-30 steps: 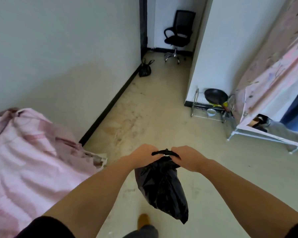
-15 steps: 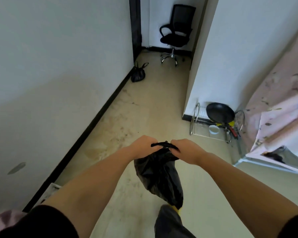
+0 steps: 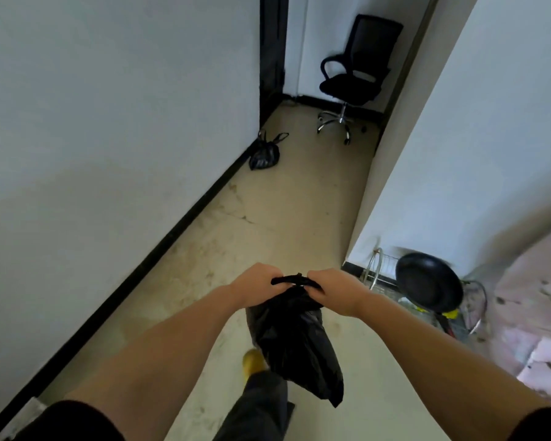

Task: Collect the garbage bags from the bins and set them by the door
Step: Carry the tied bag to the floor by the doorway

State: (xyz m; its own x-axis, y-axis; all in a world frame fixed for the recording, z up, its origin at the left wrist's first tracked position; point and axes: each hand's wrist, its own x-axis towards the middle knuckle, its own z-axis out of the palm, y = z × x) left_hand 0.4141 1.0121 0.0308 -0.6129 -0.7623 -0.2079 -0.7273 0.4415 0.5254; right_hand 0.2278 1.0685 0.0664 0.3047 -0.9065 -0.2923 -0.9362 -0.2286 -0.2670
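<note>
Head view: left hand [image 3: 255,286] and right hand [image 3: 337,291] both clench knotted top of black bag [image 3: 295,340], hanging lower centre above floor [image 3: 268,218]. Second bag [image 3: 264,154] against wall, upper centre; chair [image 3: 353,78] beyond.

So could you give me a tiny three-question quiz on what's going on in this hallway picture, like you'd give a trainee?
1. True or false: the black garbage bag hangs from both the left hand and the right hand.
2. Multiple choice: where does the second garbage bag lie? A) on the office chair B) on the floor against the left wall, by the dark door frame C) in the wire rack
3. Fill in: the black item leaning on the wire rack is a frying ____.

Key: 1 true, each hand's grip is on the bag's tied top; 2 B; 3 pan.
</note>
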